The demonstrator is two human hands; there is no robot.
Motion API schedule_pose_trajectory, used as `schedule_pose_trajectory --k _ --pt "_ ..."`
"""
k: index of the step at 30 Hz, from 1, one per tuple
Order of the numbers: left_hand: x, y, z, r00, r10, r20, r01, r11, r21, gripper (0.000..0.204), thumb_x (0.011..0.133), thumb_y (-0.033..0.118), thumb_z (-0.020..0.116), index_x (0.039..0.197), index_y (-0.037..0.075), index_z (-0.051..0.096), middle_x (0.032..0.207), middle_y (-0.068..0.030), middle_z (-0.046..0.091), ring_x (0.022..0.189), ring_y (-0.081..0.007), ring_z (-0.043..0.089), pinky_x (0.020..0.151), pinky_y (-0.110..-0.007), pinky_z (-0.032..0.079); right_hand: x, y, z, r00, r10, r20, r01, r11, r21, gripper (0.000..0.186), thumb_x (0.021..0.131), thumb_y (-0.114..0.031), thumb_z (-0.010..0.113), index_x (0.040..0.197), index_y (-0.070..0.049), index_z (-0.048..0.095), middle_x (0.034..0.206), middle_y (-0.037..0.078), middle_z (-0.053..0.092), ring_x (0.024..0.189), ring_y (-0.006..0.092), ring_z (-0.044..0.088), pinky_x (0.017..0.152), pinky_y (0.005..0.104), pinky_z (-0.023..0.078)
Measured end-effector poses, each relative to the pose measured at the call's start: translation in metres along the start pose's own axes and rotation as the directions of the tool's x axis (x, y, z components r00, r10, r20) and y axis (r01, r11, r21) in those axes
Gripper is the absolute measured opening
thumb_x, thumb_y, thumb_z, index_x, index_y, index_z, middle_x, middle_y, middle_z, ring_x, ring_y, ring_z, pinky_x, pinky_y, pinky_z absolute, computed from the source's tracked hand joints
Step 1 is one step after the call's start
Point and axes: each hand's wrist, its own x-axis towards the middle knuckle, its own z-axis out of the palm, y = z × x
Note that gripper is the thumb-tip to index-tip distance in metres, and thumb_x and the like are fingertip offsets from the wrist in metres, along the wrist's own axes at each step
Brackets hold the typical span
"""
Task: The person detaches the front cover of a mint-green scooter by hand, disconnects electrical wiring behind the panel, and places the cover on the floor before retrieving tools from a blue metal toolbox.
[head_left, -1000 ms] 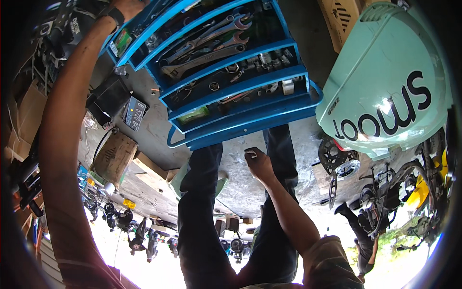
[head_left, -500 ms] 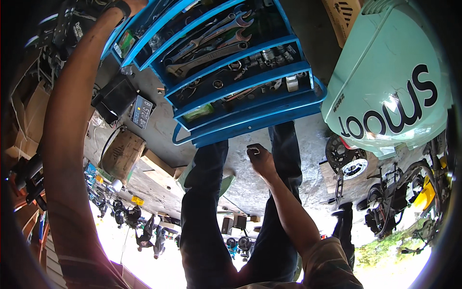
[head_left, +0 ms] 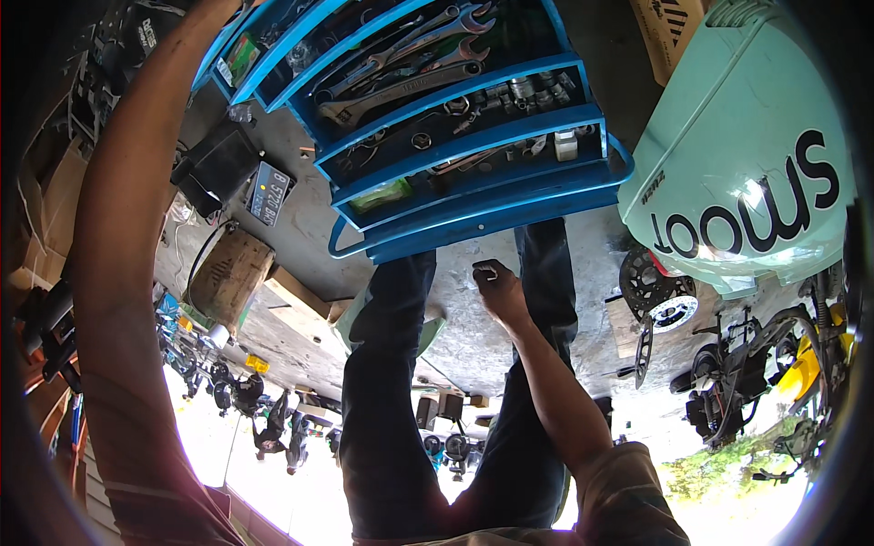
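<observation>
A blue metal toolbox [head_left: 482, 226] is spread open ahead of my feet, its stepped trays showing. Several wrenches [head_left: 401, 96] lie in an upper tray, with metal sockets [head_left: 523, 94] in the one below. My left forearm [head_left: 127, 200] stretches up along the left side; its hand is cut off by the top edge, beyond the toolbox's far left corner. My right hand [head_left: 501, 293] hangs over the floor between my legs, near the toolbox's front, apart from it. Its fingers are curled closed; whether something small is inside cannot be made out.
A mint-green motor-scooter body panel [head_left: 728, 173] stands right of the toolbox. A brake disc [head_left: 672, 311] lies below it. At left are a black box [head_left: 216, 173], a licence plate [head_left: 270, 193] and a wooden block [head_left: 229, 276]. Motorbike parts [head_left: 728, 382] stand at right; people show behind me.
The toolbox sits slightly higher and farther right in the picture. My left hand has slipped past the top edge. My right hand remains closed. A dark leg at lower right has gone from sight.
</observation>
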Motion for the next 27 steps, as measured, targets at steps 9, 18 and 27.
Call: schedule_pose_trajectory --k 9,18,27 --pt "-0.052 0.038 0.001 0.996 0.057 -0.075 -0.026 0.931 0.365 0.053 0.085 0.001 0.057 0.137 0.005 0.049 0.135 -0.0228 0.051 0.119 -0.0349 0.054 0.096 -0.042 0.047 0.005 0.036 0.018 0.998 0.037 0.048 -0.038 0.999 0.018 0.020 0.086 -0.020 0.063 0.100 -0.006 0.068 0.091 0.018 0.071 0.089 0.0320 0.070 0.075 0.0376 0.055" --pt "-0.115 0.034 0.079 0.938 0.342 0.050 -0.341 0.891 0.300 0.043 0.078 0.009 0.061 0.122 0.010 0.062 0.115 -0.0207 0.064 0.108 -0.0347 0.061 0.092 -0.042 0.050 0.017 0.029 0.006 0.998 0.057 0.021 -0.060 0.988 0.146 0.022 0.086 -0.014 0.065 0.105 -0.003 0.066 0.082 0.008 0.071 0.072 0.0143 0.067 0.064 0.0277 0.052" --pt "-0.236 0.002 0.165 0.943 0.110 -0.315 -0.285 0.756 -0.589 0.040 0.092 0.018 0.058 0.131 0.010 0.056 0.113 -0.0153 0.067 0.105 -0.0264 0.065 0.090 -0.035 0.051 0.061 -0.082 -0.022 0.975 0.192 0.115 -0.186 0.404 0.896 0.046 0.084 -0.014 0.056 0.129 -0.009 0.051 0.122 0.009 0.057 0.115 0.0250 0.053 0.102 0.0424 0.040"
